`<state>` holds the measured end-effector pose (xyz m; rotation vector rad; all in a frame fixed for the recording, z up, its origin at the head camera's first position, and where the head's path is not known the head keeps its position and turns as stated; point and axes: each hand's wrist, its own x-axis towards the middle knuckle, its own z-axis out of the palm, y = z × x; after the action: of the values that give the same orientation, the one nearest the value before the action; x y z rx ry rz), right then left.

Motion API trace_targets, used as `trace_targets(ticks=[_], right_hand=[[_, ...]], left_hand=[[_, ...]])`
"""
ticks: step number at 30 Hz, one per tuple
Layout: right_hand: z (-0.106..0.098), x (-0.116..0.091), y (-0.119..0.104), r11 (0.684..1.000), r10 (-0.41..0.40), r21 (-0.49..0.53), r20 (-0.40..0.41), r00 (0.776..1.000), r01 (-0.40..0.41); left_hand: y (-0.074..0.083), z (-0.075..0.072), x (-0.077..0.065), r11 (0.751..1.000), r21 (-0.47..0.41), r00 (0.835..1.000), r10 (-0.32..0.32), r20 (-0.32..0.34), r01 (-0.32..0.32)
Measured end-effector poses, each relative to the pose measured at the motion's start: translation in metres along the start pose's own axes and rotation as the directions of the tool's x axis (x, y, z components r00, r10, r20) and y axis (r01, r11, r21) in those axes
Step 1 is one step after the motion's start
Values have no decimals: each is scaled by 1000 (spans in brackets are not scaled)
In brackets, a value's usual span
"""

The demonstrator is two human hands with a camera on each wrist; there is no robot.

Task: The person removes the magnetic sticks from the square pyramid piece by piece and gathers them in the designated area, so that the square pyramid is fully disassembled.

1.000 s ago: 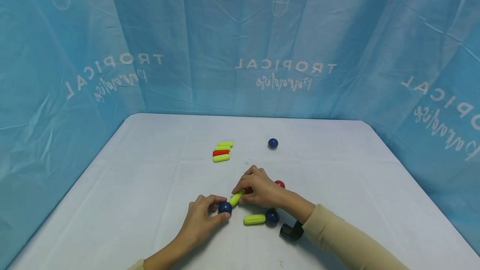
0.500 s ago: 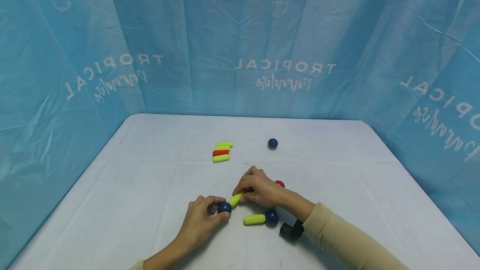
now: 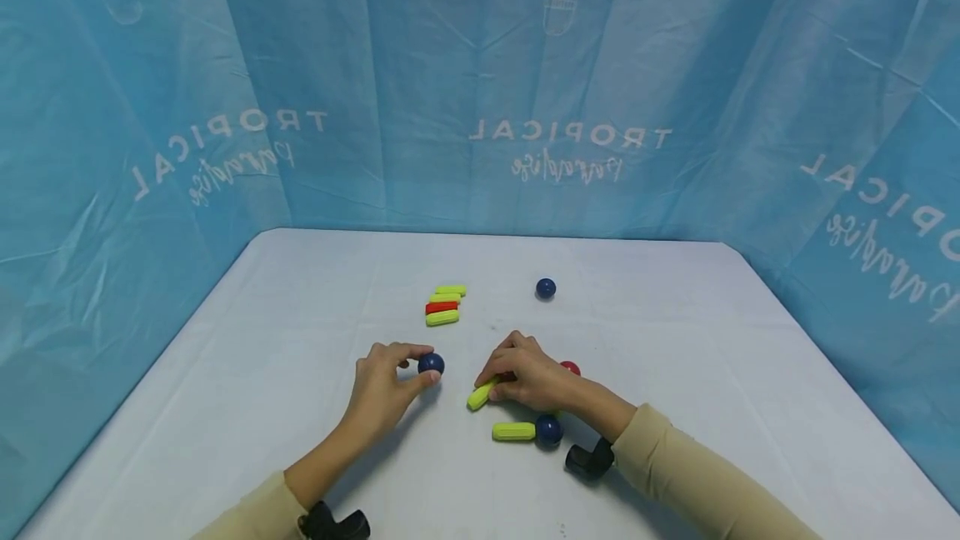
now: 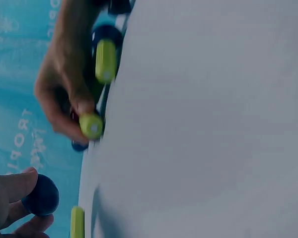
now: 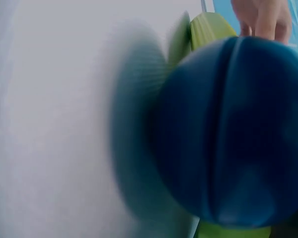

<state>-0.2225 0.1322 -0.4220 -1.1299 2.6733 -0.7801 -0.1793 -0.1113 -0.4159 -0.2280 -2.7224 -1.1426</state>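
My left hand [image 3: 378, 394] holds a dark blue ball [image 3: 431, 365] between thumb and fingertips, with a shadow on the cloth below it. To its right, my right hand [image 3: 528, 375] pinches a yellow-green ribbed stick [image 3: 481, 396], whose free end points toward the near left. In the left wrist view, something dark red shows under the right hand's fingers, mostly hidden. Closer to me lies another yellow-green stick [image 3: 513, 432], end to end with a second blue ball [image 3: 549, 430]. This ball fills much of the right wrist view. A red ball [image 3: 571, 367] peeks out behind the right wrist.
Farther back, several yellow-green sticks [image 3: 442, 318] and a red stick [image 3: 441, 307] lie in a stack of rows. A third blue ball [image 3: 546, 288] rests to their right. White cloth covers the table [image 3: 637, 315]; blue curtains [image 3: 420, 65] surround it.
My left hand has moved away and to the far left with its blue ball, which has come apart from the pinched stick. My right hand has shifted slightly right with that stick.
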Motion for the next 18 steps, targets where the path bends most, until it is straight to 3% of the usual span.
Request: trace_targets(ticks=[4, 10, 18], right_hand=[[0, 0, -2, 999, -27, -17, -5, 1000, 27], [0, 2, -4, 997, -67, -46, 0, 998, 67], [-1, 1, -5, 996, -58, -65, 7, 998, 59]], left_hand=[[-8, 2, 26, 996, 64, 997, 57, -42, -55], [-13, 10, 58, 989, 147, 999, 37, -32, -32], [-13, 20, 78, 957, 289, 999, 33, 6, -33]])
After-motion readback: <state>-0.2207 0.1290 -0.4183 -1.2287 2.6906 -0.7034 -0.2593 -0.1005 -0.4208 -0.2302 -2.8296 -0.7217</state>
